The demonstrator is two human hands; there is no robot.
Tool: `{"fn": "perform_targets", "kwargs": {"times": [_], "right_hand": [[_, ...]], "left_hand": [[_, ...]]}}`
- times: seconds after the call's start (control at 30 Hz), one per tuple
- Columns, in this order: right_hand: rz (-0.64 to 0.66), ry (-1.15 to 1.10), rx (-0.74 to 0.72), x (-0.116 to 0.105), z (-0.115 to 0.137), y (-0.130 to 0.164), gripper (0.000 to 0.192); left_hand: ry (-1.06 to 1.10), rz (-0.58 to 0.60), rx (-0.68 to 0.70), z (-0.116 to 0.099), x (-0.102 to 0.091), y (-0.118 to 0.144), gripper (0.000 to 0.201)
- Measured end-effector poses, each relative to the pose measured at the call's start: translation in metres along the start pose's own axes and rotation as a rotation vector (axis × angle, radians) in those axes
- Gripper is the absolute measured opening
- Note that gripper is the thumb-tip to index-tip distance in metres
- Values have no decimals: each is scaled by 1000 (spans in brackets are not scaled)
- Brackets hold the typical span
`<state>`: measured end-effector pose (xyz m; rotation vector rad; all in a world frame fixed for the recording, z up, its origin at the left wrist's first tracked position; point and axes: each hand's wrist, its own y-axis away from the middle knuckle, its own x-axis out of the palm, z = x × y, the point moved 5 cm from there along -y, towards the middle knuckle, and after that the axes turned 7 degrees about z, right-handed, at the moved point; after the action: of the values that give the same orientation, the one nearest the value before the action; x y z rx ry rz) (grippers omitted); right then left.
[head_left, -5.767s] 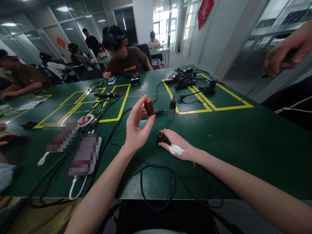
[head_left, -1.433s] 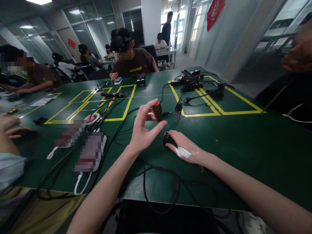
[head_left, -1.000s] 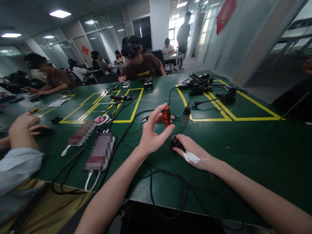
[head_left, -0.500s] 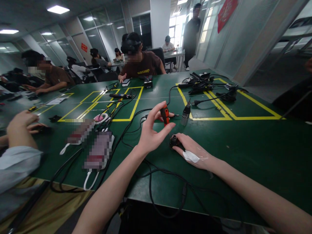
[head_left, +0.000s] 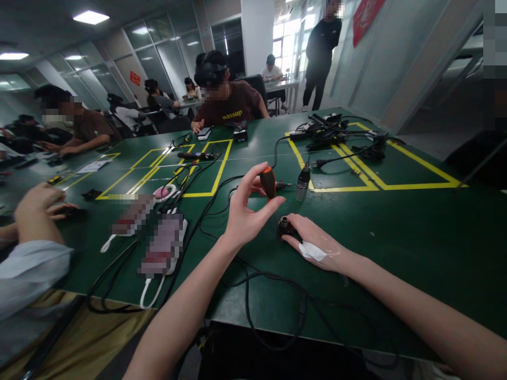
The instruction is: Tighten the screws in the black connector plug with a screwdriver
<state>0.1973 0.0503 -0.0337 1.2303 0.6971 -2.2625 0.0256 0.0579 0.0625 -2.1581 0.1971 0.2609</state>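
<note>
Both hands grip: left hand (head_left: 246, 214) pinches the screwdriver (head_left: 269, 182), right hand (head_left: 312, 240) pins the connector (head_left: 283, 226).

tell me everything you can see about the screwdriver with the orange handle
The screwdriver has a stubby handle, orange with black, plastic by the look. It stands nearly upright, handle up. The left hand pinches the handle between thumb and fingers. Its thin dark shaft points down towards a small black connector, which the right hand holds down on the green table. The tip is hidden.
</note>
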Motion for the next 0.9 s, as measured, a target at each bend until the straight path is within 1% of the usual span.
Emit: {"fn": "perform_targets", "kwargs": {"times": [0.1, 0.17, 0.27, 0.33, 0.5, 0.57, 0.63, 0.73, 0.9], "right_hand": [[5, 2, 6, -1, 1, 0, 22], [12, 1, 2, -2, 2, 0, 21], [11, 0, 1, -4, 4, 0, 20], [7, 3, 0, -4, 4, 0, 21], [-3, 5, -8, -2, 2, 0, 21], [-4, 10, -9, -1, 1, 0, 21], [-2, 16, -8, -1, 1, 0, 21], [1, 12, -3, -1, 1, 0, 21], [2, -4, 1, -1, 1, 0, 22]], "left_hand": [[6, -35, -11, 2, -2, 0, 62], [26, -13, -16, 2, -1, 1, 61], [75, 52, -17, 1, 3, 3, 58], [82, 64, -14, 1, 3, 4, 56], [-48, -52, 11, 3, -3, 2, 60], [-37, -33, -7, 3, -2, 2, 62], [2, 12, -18, 3, 1, 3, 60], [31, 44, -1, 0, 2, 4, 57], [-90, -63, 24, -1, -2, 3, 64]]}}
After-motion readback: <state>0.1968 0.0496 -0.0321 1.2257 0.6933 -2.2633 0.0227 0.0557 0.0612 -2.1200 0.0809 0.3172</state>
